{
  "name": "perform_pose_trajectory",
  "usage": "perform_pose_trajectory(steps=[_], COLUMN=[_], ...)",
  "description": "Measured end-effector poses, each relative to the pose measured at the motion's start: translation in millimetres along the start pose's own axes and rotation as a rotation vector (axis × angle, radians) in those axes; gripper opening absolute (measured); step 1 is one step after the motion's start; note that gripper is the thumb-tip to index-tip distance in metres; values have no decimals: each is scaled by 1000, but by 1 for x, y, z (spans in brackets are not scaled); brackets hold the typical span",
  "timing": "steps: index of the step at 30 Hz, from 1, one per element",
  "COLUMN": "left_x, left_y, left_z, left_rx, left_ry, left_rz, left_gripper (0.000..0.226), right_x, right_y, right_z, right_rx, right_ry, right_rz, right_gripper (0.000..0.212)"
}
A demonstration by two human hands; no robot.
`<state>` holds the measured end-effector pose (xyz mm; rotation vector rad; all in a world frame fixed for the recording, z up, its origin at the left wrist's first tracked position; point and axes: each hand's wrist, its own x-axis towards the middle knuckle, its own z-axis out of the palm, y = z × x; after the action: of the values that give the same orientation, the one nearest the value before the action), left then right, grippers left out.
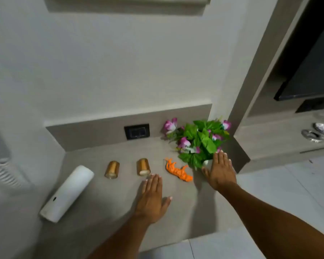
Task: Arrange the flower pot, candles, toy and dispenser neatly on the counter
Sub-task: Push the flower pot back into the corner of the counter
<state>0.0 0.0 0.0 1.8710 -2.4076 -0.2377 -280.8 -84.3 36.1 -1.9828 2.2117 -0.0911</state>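
A flower pot (201, 141) with green leaves and purple blooms lies tipped over at the counter's back right. My right hand (220, 171) is open, its fingers at the pot's white base. An orange tiger toy (178, 171) lies on its side left of that hand. Two gold candles, one (144, 166) and the other (112, 169), lie toppled in the middle. A white cylindrical dispenser (67, 192) lies on its side at the left. My left hand (152, 198) hovers flat and open just below the nearer candle, holding nothing.
The grey counter (105, 212) sits in a wall niche with a black socket plate (137, 131) on its back panel. Its right side ends at a wall corner, beyond which stand a lower shelf with silver dishes (318, 132) and a dark screen (310, 71).
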Motion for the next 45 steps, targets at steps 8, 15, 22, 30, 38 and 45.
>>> perform_pose_trajectory(steps=[8, 15, 22, 30, 38, 45], left_x=[9, 14, 16, 22, 25, 27], left_y=[-1, -5, -5, -9, -7, -12], left_z=[33, 44, 45, 52, 49, 59], left_rx=[18, 21, 39, 49, 20, -41], left_ry=[-95, -64, -70, -65, -63, 18], left_rz=[-54, -52, -48, -12, -20, -11], left_gripper=[89, 92, 92, 95, 95, 92], right_x=[-3, 5, 31, 19, 87, 135], right_y=[0, -5, 9, 16, -14, -29], right_z=[15, 5, 0, 40, 37, 38], right_rx=[93, 195, 543, 976, 1075, 1066], right_ry=[34, 10, 25, 419, 427, 353], right_rz=[37, 106, 402, 300, 252, 322], right_gripper=[71, 79, 87, 84, 83, 85])
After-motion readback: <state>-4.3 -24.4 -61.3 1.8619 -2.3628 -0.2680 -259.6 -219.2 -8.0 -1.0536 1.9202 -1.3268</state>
